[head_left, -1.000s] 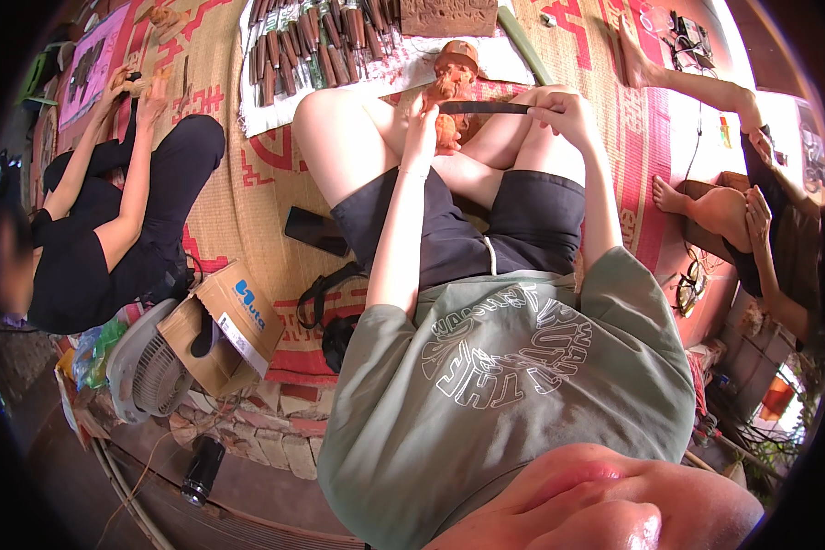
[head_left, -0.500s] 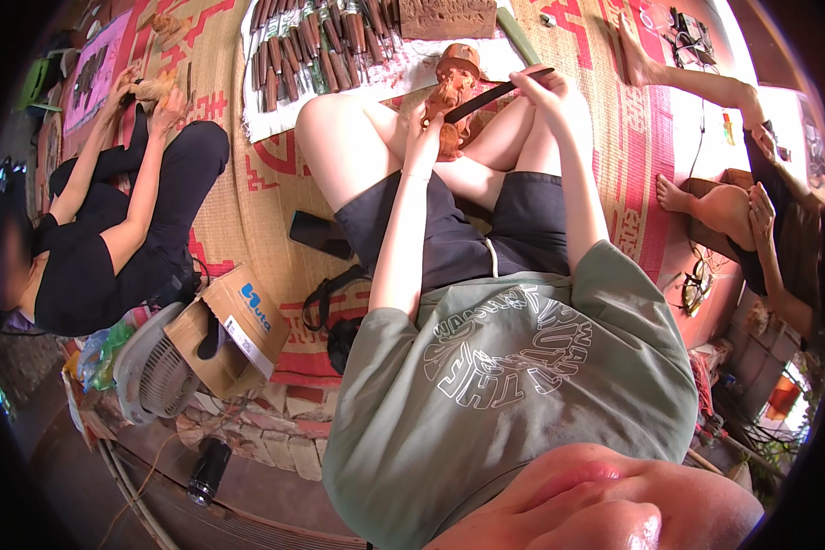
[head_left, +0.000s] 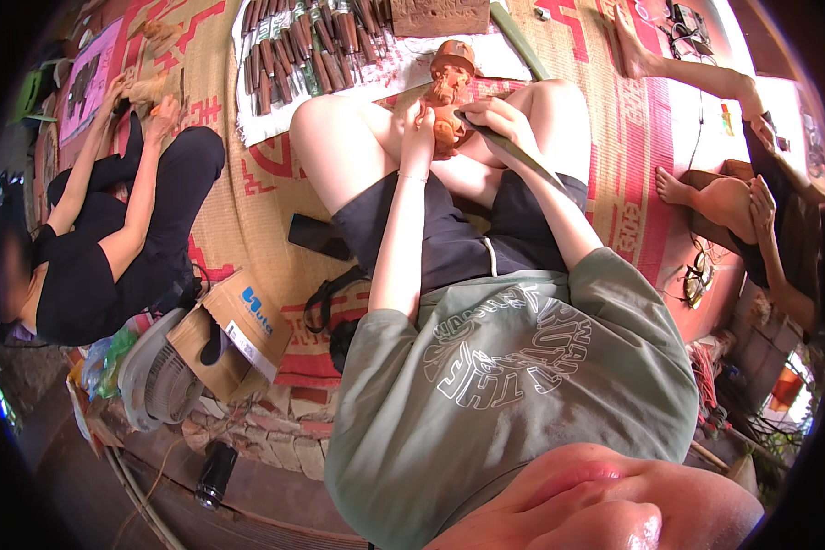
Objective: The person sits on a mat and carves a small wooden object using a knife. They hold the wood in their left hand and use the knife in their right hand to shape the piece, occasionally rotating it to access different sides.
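Note:
A reddish-brown carved wooden figurine (head_left: 450, 81) stands upright between my bent knees, with a round, cap-like top. My left hand (head_left: 418, 130) is closed around its left side, low on the body. On the other side, my right hand (head_left: 504, 119) pinches a long, flat, dark strip (head_left: 525, 159) whose near end touches or almost touches the carving. The strip's free length trails back along my right forearm. Whether it is a file or an abrasive strip, I cannot tell.
Many wooden-handled carving tools (head_left: 307, 46) lie on a white cloth beyond my knees, beside a wooden block (head_left: 440, 16) and a green bar (head_left: 517, 38). A phone (head_left: 319, 236) and cardboard box (head_left: 238, 335) are at left. Co-workers sit on both sides.
My right hand has come down and inward to the figurine. The strip, earlier stretched between both hands across the carving, now points back along my right forearm.

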The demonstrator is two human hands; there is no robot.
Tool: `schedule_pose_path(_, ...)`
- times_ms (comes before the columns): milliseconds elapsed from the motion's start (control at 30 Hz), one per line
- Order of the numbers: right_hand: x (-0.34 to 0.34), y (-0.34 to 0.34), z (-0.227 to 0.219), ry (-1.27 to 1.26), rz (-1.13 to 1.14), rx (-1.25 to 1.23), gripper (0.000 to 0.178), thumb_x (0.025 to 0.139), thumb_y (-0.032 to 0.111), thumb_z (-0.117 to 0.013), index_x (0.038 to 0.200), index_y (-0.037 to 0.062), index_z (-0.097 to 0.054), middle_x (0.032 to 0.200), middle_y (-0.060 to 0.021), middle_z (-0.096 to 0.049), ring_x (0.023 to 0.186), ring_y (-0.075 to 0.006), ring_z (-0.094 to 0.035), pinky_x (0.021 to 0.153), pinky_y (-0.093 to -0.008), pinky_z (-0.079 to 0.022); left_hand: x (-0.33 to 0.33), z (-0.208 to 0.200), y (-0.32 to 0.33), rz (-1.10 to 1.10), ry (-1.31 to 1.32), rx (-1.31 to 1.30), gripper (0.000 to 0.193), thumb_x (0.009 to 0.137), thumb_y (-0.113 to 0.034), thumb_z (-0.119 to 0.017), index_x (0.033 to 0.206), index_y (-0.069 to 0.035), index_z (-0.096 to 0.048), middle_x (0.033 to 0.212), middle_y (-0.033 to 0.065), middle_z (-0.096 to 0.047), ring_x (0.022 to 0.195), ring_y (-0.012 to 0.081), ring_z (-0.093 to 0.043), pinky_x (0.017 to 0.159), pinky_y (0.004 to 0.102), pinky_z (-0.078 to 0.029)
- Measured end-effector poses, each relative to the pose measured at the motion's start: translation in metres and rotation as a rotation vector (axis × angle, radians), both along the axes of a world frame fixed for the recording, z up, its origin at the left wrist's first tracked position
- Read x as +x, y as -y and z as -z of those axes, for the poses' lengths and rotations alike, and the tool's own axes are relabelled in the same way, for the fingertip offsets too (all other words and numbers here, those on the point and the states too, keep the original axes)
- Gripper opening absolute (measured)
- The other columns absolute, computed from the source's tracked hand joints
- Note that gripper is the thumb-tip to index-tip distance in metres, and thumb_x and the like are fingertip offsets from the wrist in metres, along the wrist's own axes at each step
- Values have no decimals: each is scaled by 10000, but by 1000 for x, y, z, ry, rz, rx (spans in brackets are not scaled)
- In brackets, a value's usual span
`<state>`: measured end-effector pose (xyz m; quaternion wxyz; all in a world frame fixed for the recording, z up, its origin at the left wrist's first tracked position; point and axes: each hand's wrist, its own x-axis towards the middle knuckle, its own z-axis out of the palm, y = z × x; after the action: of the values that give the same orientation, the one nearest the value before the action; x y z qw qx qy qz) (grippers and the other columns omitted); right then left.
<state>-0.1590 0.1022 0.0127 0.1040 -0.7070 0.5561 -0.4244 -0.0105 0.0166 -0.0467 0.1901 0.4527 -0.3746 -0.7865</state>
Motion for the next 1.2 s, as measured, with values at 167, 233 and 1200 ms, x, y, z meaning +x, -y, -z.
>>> schedule_pose_path(167, 5, -5, -40, -208, -64, -44, 237, 689, 73, -593, 909, -12, -562, 1036, -128, -596, 891, -274, -582, 756, -342, -480, 1, 5, -2, -89, -68, -41, 427, 912, -248, -453, 1292, -115, -308, 967, 189, -547, 516, 225, -598, 366, 307, -522)
schedule_pose_path(233, 2, -7, -38, -225, -39, -31, 236, 687, 68, -597, 910, -3, -563, 1036, -119, -598, 880, -269, -582, 749, -336, -480, 0, -2, -3, -80, -44, 13, 422, 910, -243, -459, 1281, -90, -328, 965, 177, -544, 547, 226, -605, 362, 315, -520)
schedule_pose_path(1200, -1, 61, 34, 183, 196, 440, 258, 701, 179, -672, 859, -18, -617, 858, -175, -618, 778, -286, -606, 695, -363, -473, -2, 57, 1, -74, -14, -172, 499, 904, -280, -446, 1279, 38, -359, 1268, 192, -442, 1172, 266, -434, 986, 318, -328)
